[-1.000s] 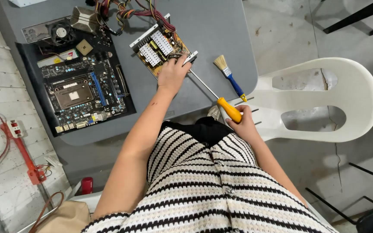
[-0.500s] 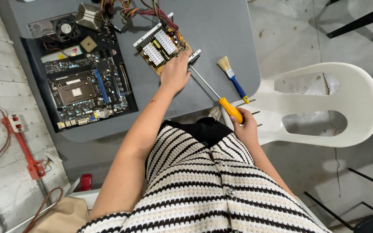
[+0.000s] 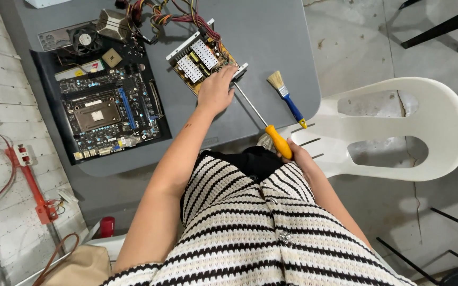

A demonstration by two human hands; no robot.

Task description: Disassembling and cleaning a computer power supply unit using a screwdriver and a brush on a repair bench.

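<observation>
A person steadies an exposed power-supply circuit board point(image 3: 202, 62) on a grey surface point(image 3: 271, 32) while holding a screwdriver.

The left hand point(image 3: 216, 91) lies flat on the stiff, fragile board's near edge, fingers uncurled. The right hand point(image 3: 299, 159) is closed around the orange-handled screwdriver point(image 3: 265, 123), its tip at the board's corner; edges look the safest hold.

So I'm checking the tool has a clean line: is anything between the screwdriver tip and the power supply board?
Nothing visible does. The right hand grips the orange-handled screwdriver, whose shaft runs over bare grey table up to the power supply board. The left hand rests on the board's near edge beside the tip. The blue-handled brush lies off to the side.
</observation>
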